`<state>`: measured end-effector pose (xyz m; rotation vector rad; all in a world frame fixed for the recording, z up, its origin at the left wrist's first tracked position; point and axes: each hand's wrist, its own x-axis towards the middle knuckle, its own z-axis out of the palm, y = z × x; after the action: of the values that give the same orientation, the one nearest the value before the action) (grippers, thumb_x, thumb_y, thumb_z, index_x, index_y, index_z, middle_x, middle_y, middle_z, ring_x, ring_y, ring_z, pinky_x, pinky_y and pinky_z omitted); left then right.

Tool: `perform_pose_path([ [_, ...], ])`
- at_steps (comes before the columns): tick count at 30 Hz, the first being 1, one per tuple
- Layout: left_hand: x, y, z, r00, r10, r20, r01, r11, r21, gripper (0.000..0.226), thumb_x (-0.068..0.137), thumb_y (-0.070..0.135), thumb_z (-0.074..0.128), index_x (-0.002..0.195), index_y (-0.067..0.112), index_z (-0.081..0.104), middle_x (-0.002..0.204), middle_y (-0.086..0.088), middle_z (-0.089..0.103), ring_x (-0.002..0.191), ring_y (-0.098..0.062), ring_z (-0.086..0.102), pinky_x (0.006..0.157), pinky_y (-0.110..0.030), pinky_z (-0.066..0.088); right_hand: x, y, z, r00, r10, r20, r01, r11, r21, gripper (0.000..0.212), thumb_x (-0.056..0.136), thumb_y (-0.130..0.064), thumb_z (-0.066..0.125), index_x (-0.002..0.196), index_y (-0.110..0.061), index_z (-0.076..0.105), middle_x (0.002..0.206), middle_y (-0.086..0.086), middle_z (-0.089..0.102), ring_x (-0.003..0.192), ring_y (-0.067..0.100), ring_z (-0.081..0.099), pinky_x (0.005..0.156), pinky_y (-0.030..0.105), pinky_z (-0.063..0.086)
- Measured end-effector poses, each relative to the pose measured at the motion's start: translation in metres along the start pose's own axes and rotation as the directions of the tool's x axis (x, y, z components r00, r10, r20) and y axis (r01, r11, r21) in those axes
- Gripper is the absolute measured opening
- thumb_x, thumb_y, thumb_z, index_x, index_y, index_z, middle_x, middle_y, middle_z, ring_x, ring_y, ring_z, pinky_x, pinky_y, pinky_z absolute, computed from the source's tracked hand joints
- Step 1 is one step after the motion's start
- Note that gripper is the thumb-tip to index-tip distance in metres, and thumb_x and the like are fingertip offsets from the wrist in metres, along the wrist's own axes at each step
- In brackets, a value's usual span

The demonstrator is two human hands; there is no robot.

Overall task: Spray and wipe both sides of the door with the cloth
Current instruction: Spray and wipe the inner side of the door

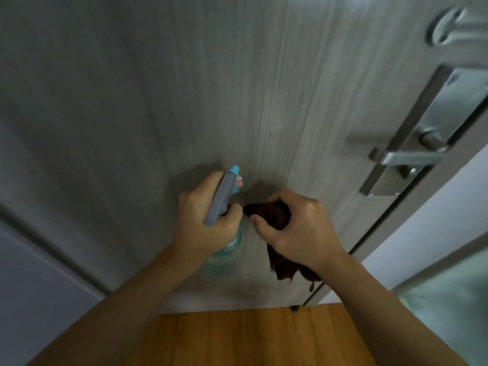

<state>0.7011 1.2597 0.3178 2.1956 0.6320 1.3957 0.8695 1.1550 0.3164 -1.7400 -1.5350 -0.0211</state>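
Door (237,88) is filling the far view, with no wet streaks showing, so spraying looks barely begun and both sides likely remain. Left hand (206,220) is gripping the spray bottle (224,249), nozzle toward the panel, while right hand (298,228) is bunching the brown cloth (274,212) just beside it.

— What colour was the door (184,88)?
— Pale grey, with fine darker streaks of wood grain running down it. The handle (412,157) and its long plate (433,122) were dull silver.
— And the spray bottle (224,233)?
— Its head was grey with a light blue nozzle tip; the body was clear with a blue-green tint.
— The cloth (280,265)?
— Dark brown, plain, no pattern I could see.
— The floor (250,339)?
— Warm orange-brown wood, with a faint lengthwise grain.
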Motion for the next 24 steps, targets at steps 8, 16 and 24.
perform_pose_path([
  [8,0.065,0.097,-0.063,0.993,-0.093,0.074,0.092,0.996,0.013,0.028,0.082,-0.003,0.061,0.107,0.004,0.071,0.064,-0.006,0.061,0.045,-0.011,0.044,0.047,-0.012,0.035,0.045,-0.087,-0.091,0.995,0.069,0.078,-0.064,0.996,-0.062,0.038,0.084,-0.063,0.065,0.091,-0.026,0.062,0.074,-0.013,0.061,0.063,0.004,0.060,0.058,0.032,0.056],
  [16,0.098,0.159,-0.090,0.977,-0.207,0.050,0.207,0.978,-0.004,0.023,0.082,0.002,0.062,0.104,0.007,0.069,0.054,0.015,0.044,0.042,-0.010,0.042,0.045,-0.015,0.033,0.057,-0.126,-0.147,0.991,0.070,0.112,-0.059,0.993,-0.105,0.036,0.083,-0.054,0.074,0.095,-0.022,0.064,0.090,-0.008,0.060,0.077,0.010,0.060,0.068,0.034,0.058],
  [24,0.084,0.199,-0.052,0.963,-0.250,-0.103,0.256,0.965,0.058,0.027,0.081,0.007,0.057,0.105,0.005,0.069,0.059,0.014,0.045,0.042,-0.010,0.039,0.045,-0.019,0.034,0.057,-0.090,-0.171,0.975,-0.015,0.224,0.028,0.998,-0.055,0.038,0.080,-0.057,0.075,0.091,-0.023,0.062,0.087,-0.006,0.060,0.075,0.013,0.059,0.066,0.038,0.056],
])
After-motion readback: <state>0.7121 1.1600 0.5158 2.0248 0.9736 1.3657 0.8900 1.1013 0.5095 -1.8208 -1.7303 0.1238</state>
